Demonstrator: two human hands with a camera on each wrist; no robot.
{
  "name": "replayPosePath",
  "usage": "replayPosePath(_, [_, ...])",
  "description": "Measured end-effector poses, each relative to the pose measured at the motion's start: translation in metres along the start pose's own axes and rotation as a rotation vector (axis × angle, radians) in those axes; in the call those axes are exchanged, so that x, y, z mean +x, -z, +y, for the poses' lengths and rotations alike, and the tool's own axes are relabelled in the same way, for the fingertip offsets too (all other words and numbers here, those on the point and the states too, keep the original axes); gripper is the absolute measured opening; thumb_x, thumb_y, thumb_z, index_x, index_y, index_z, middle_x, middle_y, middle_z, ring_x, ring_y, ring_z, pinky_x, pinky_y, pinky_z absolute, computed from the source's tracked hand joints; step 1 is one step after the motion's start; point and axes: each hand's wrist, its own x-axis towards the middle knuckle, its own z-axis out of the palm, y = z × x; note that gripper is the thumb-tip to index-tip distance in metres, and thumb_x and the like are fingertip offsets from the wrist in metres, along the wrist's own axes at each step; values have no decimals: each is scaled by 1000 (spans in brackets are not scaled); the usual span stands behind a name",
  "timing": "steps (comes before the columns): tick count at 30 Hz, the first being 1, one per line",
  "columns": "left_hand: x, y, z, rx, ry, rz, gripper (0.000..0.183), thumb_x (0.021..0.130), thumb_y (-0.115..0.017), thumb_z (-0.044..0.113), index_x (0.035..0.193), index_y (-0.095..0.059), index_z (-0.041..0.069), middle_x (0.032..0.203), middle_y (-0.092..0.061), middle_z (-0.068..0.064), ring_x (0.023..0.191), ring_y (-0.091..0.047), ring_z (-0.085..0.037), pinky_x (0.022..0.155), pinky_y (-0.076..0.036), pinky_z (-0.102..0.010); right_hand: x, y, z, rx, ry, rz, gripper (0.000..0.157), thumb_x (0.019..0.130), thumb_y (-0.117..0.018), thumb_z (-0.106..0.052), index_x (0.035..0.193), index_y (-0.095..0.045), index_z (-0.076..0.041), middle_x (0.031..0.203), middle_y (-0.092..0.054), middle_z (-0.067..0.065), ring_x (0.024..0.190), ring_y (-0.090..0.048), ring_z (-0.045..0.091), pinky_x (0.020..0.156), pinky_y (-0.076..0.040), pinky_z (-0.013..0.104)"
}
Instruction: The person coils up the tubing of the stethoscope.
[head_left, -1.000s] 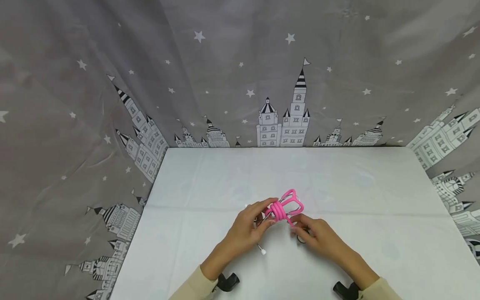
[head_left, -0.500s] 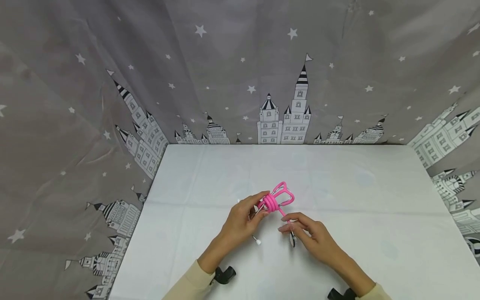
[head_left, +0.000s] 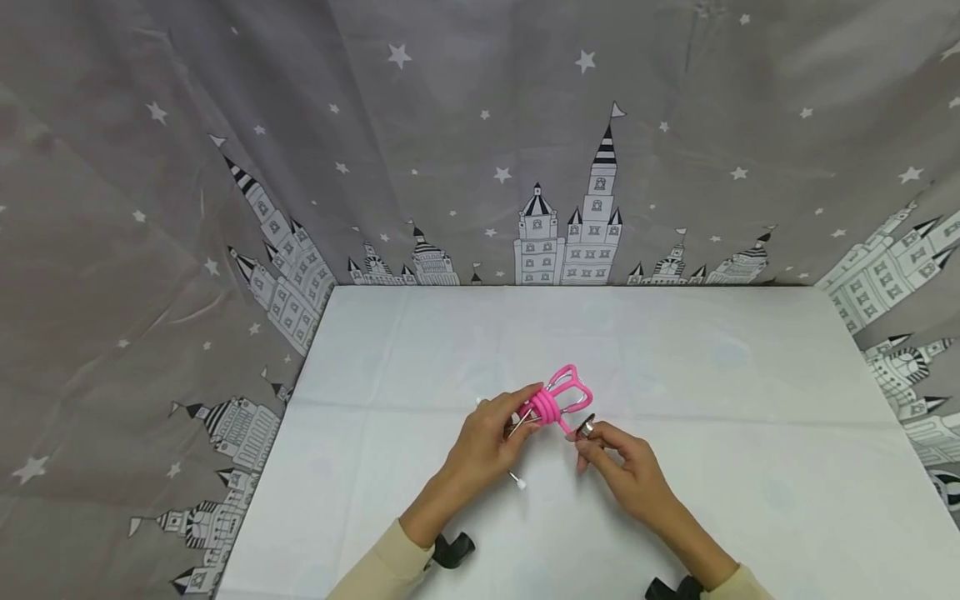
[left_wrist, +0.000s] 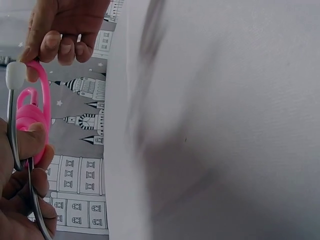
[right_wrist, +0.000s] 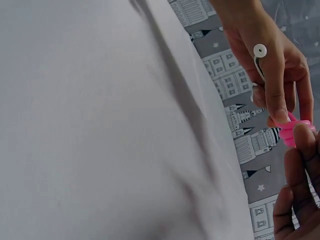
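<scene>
A pink stethoscope [head_left: 546, 410] is bundled, its tubing wound in several turns, with pink loops standing out beyond the coil. My left hand [head_left: 483, 442] grips the coil and metal ear tubes between thumb and fingers. One white ear tip [head_left: 521, 483] sticks out below that hand, and it shows large in the left wrist view [left_wrist: 15, 76]. To the right, my right hand [head_left: 633, 475] pinches the tube's free end by the silver chest piece [head_left: 586, 427], which stands up over the fingertips. In the right wrist view, fingers partly cover the coil [right_wrist: 288, 136].
Under both hands lies a white tabletop [head_left: 750, 483]. A grey curtain [head_left: 450, 100] printed with stars and castles hangs along its back and sides. Black wrist cameras [head_left: 453, 550] sit at both cuffs.
Both hands moved slightly left and away from the body with the stethoscope. The chest piece hung below the right fingers half a second ago; now it is turned up above them.
</scene>
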Motion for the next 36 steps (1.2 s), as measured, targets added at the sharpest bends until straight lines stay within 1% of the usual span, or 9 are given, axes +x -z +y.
replayPosePath(3, [0, -1, 1, 29, -31, 16, 58, 95, -83, 21, 150, -63, 20, 85, -63, 7, 70, -42, -1, 72, -35, -21, 3, -2, 0, 8, -74, 2, 8, 105, -66, -4, 100, -72, -7, 73, -73, 0, 85, -69, 9, 93, -51, 22])
replayPosePath(5, [0, -1, 2, 37, -52, 31, 59, 94, -84, 20, 149, -64, 19, 84, -62, 8, 70, -41, -1, 72, -34, -21, 5, -2, 0, 43, -122, -2, 9, 106, -67, -7, 99, -72, -2, 71, -71, 2, 82, -68, 11, 87, -51, 23])
replayPosePath(9, [1, -2, 5, 38, -87, 65, 60, 92, -85, 20, 148, -64, 18, 84, -63, 7, 69, -41, -2, 72, -32, -22, 8, -2, 2, 145, -171, -14, 14, 106, -66, -6, 99, -70, 5, 69, -66, 10, 70, -60, 27, 69, -49, 27])
replayPosePath(13, [0, -5, 7, 46, -131, 72, 61, 91, -86, 19, 148, -64, 16, 86, -67, 6, 70, -43, -3, 73, -32, -22, 8, -1, 5, 217, -188, -23, 13, 107, -62, -2, 100, -69, 7, 68, -58, 16, 66, -52, 30, 62, -46, 34])
replayPosePath(18, [-2, -5, 10, 52, -145, 63, 58, 93, -84, 20, 148, -65, 17, 92, -74, 6, 71, -44, -4, 75, -36, -22, 10, 0, 4, 258, -269, -10, 17, 109, -60, -6, 101, -69, 7, 63, -58, 3, 64, -52, 16, 64, -43, 42])
replayPosePath(23, [-2, -4, 10, 63, -160, 64, 58, 94, -84, 20, 149, -65, 18, 93, -75, 6, 72, -49, -5, 76, -40, -24, 13, 0, -1, 278, -414, 21, 27, 110, -62, -15, 105, -69, 10, 65, -65, -11, 68, -56, 4, 70, -47, 33])
replayPosePath(26, [-3, -5, 10, 85, -202, 85, 59, 93, -84, 20, 149, -65, 17, 95, -76, 5, 75, -56, -6, 75, -41, -25, 14, -1, -4, 315, -463, 32, 31, 110, -61, -15, 107, -68, 15, 68, -70, -12, 72, -63, 2, 76, -54, 24])
replayPosePath(29, [-4, -6, 9, 103, -239, 113, 61, 91, -85, 19, 149, -65, 16, 96, -76, 4, 77, -59, -7, 75, -42, -26, 16, -1, -7, 348, -496, 34, 33, 111, -60, -16, 109, -67, 17, 71, -73, -12, 74, -68, 5, 80, -60, 23])
replayPosePath(36, [-7, -11, 5, 116, -258, 158, 59, 91, -85, 16, 147, -66, 16, 92, -75, 4, 75, -57, -7, 75, -41, -26, 19, -3, -13, 377, -610, 41, 31, 110, -64, -23, 104, -71, 7, 71, -74, -8, 74, -70, 8, 80, -61, 25])
